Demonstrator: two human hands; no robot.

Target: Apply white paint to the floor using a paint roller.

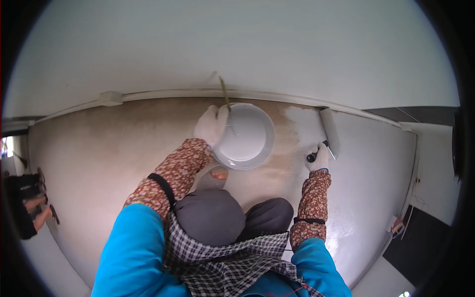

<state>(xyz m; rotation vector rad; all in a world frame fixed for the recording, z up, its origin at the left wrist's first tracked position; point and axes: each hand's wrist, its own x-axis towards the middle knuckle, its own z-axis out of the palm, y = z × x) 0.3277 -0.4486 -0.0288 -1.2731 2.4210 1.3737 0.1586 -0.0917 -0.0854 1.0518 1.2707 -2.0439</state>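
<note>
My left hand (213, 125), in a white knit glove, is closed at the left rim of a round white bucket (267, 148). A thin yellowish stick (224, 91) rises from its fingertips; the grip itself is partly hidden. Pale grey-white paint (245, 136) fills the bucket's inside. To the right, my right hand (319, 157), also gloved, is wrapped round the black handle of a paint roller (328, 129). The roller's sleeve lies on the floor along the edge of wet light-grey paint (361, 168), its far end close to the wall base.
A pale wall (237, 44) with a white trunking strip (168, 94) along its base runs across the far side. Bare brownish floor (114, 143) stretches left. My shoe (213, 177) is beside the bucket. Another person (32, 205) is at the far left. A dark panel (415, 242) stands right.
</note>
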